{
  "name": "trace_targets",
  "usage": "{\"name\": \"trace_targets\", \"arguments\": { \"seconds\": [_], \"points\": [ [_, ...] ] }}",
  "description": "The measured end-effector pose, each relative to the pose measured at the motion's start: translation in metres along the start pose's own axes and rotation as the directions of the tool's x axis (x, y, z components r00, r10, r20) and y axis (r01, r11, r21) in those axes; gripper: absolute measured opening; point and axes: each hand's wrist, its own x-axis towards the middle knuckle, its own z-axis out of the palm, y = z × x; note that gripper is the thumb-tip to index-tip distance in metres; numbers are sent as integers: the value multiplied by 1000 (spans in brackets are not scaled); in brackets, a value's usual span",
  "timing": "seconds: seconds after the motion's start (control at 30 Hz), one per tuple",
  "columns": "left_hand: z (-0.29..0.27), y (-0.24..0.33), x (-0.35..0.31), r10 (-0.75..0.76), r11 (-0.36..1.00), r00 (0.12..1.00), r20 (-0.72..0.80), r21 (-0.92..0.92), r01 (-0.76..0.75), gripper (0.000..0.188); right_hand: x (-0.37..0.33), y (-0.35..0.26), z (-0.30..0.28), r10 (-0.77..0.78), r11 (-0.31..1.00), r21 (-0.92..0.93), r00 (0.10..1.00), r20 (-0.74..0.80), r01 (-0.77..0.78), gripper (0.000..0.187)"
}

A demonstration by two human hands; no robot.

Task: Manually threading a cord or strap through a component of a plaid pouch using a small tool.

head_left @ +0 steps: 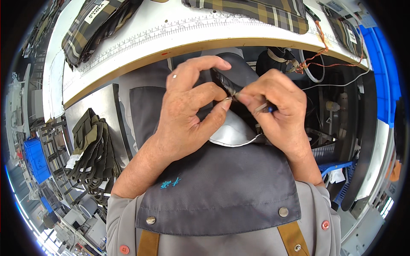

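Over my lap, my left hand (185, 109), a ring on one finger, pinches the edge of a dark glossy piece (222, 81) between thumb and finger. Close by on the right, my right hand (279, 109) meets it with thumb and fingertips at the same edge. Tucked in the right hand is a slim tool with a blue part (269, 109); its kind is mostly hidden by the fingers. Below the hands shows a silvery-white sheet (234, 130) with a curved edge; whether it joins the dark piece I cannot tell. Both hands are slightly blurred.
A white worktable (141, 45) with printed ruler marks curves across the front, bearing plaid fabric pieces (256, 15). At left, dark olive fabric pieces (92, 145) hang by a metal panel (98, 106). Orange twisted cord (318, 47) and cables trail at right near blue bins (384, 72).
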Motion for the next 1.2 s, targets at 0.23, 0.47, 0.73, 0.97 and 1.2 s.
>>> {"name": "trace_targets", "arguments": {
  "seconds": [0.23,0.47,0.73,0.97,1.2],
  "points": [
    [-8,-10,-8,-17,993,999,-30,120,21,10,4,12,-10,-75,982,-183,987,-145,48,18],
    [-20,9,16,-41,985,998,-43,164,48,12,15,-2,-4,-185,981,-71,980,-67,180,16],
    [-24,8,24,9,997,999,36,-76,-6,6,37,4,-14,-279,959,42,960,-13,279,14],
    [-15,8,14,88,995,993,-83,-47,-92,10,37,0,-19,-261,957,135,965,4,258,16],
    [-17,19,2,7,991,991,-135,132,11,11,1,-38,-34,60,977,191,981,186,-96,36]
  ]
}}
